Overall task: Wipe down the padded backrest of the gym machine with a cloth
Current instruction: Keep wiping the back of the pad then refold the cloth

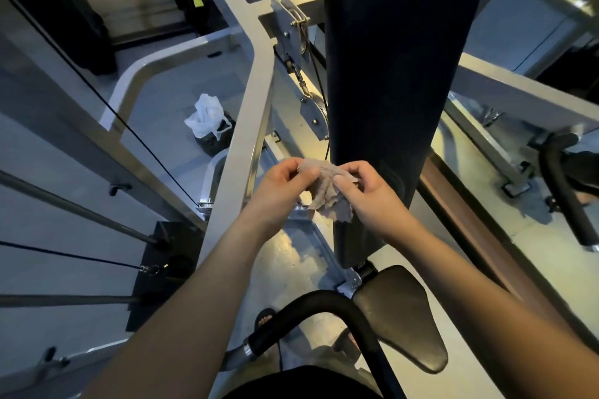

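Item: crumpled beige cloth (327, 193), held up between our two hands, with the left hand (285, 186) pinching its left edge and the right hand (372, 196) pinching its right, fingers (344, 183) curled into the folds. Padded backrest (389, 74): dark, upright, just beyond and right of the fingers; we cannot tell whether the cloth touches it. Also: seat pad (400, 317) below our right wrist; white plastic bag (207, 115) on the floor, well left of the fingers.
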